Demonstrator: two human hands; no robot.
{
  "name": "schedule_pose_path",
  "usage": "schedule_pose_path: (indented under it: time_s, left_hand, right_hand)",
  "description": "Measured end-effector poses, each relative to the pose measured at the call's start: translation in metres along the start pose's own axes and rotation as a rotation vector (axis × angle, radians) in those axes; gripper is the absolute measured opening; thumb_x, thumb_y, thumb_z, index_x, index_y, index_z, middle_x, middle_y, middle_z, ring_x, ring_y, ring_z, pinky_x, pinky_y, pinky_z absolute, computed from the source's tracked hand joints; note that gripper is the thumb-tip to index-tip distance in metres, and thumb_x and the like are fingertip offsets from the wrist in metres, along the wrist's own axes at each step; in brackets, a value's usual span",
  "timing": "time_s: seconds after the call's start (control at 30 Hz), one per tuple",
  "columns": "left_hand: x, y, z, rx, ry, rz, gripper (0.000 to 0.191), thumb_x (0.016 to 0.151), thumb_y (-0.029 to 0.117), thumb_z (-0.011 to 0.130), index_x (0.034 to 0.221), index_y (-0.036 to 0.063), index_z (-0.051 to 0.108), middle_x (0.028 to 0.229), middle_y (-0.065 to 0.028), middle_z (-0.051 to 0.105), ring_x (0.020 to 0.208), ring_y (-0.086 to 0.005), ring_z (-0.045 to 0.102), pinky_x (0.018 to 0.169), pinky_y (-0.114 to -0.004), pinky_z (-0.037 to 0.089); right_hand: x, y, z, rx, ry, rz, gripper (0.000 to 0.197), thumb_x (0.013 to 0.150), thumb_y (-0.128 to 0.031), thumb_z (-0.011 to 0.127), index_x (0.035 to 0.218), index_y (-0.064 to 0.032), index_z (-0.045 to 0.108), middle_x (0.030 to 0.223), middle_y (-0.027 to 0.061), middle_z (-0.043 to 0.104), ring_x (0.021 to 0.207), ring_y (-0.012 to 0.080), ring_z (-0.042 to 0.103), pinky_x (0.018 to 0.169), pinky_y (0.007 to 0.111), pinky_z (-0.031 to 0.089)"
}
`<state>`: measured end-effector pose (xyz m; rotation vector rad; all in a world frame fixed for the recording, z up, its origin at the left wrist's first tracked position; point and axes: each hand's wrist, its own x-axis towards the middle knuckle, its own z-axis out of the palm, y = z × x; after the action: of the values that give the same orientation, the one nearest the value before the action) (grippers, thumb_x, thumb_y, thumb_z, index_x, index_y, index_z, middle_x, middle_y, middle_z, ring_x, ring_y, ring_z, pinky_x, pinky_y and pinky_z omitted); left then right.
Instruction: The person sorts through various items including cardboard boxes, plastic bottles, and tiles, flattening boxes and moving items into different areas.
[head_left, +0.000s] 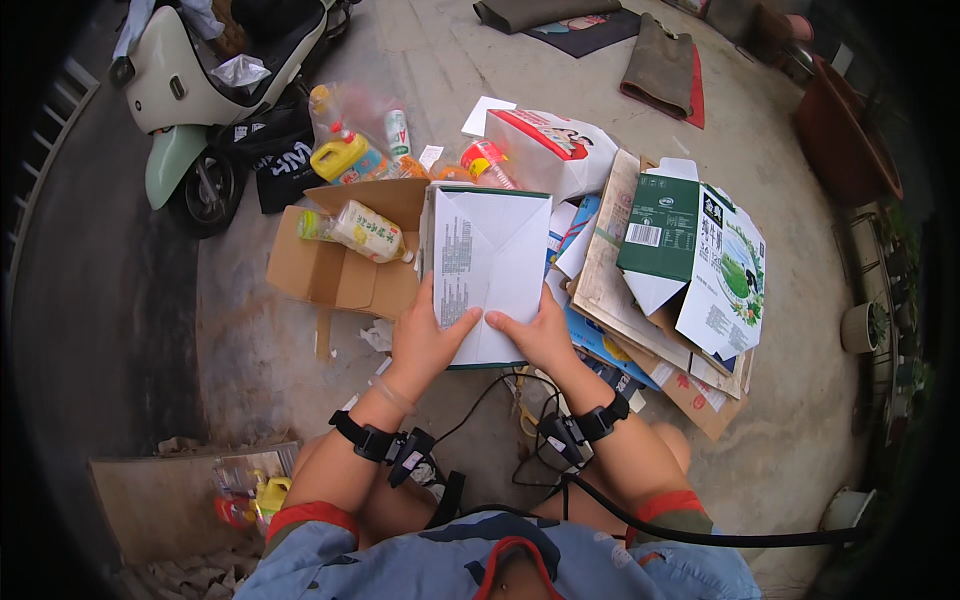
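Observation:
Both my hands grip a white cardboard carton (499, 247) with green edges, directly before me. My left hand (431, 322) is on its near left side, and my right hand (536, 322) on its near right side. The thumbs lie on the carton's upper face, with their tips nearly meeting. To the left of the carton, an open brown cardboard box (304, 262) holds a labelled plastic bottle (369, 231) and a clear bottle with a green cap (313, 225). On the right, a flattened green-and-white milk carton (664, 225) tops a stack of flattened cardboard (600, 277).
Beyond the box lie a yellow jug (349, 159) and several plastic bottles. A white printed carton (555, 146) stands behind the stack. Scissors (525, 409) and black cables (480, 394) are near my knees. A scooter (187, 82) is parked at upper left; a large brown pot (844, 135) stands at right.

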<state>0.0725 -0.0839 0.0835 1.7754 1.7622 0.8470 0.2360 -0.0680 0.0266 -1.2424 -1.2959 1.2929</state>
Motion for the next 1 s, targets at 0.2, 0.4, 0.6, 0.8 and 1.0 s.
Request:
schedule_pose_path:
  time_s: [0.2,0.4,0.6,0.8,1.0]
  left_hand:
    - [-0.004,0.001,0.005,0.165,0.096,-0.045,0.047,0.071,0.027,0.066,0.108,0.0016,0.050,0.081,-0.0173,0.063,0.072,-0.0325,0.062,0.063,-0.038,0.048]
    - [-0.004,-0.010,0.000,0.107,0.147,-0.035,0.034,0.072,0.022,0.062,0.098,-0.0001,0.055,0.071,-0.0206,0.061,0.064,-0.0372,0.059,0.059,-0.043,0.047]
    - [-0.011,-0.018,0.011,0.096,0.142,0.106,0.026,0.073,0.018,0.061,0.092,-0.0002,0.056,0.067,-0.0209,0.059,0.061,-0.0377,0.058,0.056,-0.043,0.046]
    - [-0.007,-0.016,-0.009,-0.235,0.199,-0.081,0.023,0.075,0.007,0.061,0.094,-0.0052,0.058,0.077,-0.0142,0.065,0.065,-0.0173,0.062,0.058,-0.028,0.047]
    - [0.004,-0.008,-0.027,-0.611,0.325,-0.122,0.017,0.080,0.007,0.058,0.088,-0.0082,0.058,0.080,-0.0101,0.063,0.070,-0.0120,0.057,0.064,-0.026,0.046]
  right_hand:
    - [-0.009,-0.010,0.010,-0.173,0.130,0.007,0.065,0.063,-0.024,0.073,0.115,-0.0006,0.043,0.093,0.0199,0.061,0.084,0.0311,0.061,0.073,0.035,0.047]
    - [-0.014,-0.014,0.015,-0.267,0.239,-0.032,0.065,0.062,-0.022,0.073,0.116,-0.0003,0.043,0.093,0.0218,0.060,0.082,0.0355,0.060,0.071,0.038,0.047]
    - [0.004,-0.011,0.000,-0.304,0.346,-0.082,0.055,0.060,-0.014,0.072,0.108,-0.0014,0.050,0.080,0.0223,0.061,0.076,0.0352,0.060,0.066,0.037,0.047]
    - [0.009,-0.035,0.005,-0.417,0.281,-0.223,0.050,0.064,-0.008,0.067,0.111,-0.0029,0.052,0.084,0.0209,0.061,0.077,0.0317,0.061,0.065,0.036,0.048]
    - [0.013,-0.037,0.014,-0.253,0.244,-0.481,0.065,0.067,-0.009,0.068,0.126,-0.0106,0.042,0.095,0.0197,0.061,0.089,0.0296,0.060,0.073,0.033,0.048]
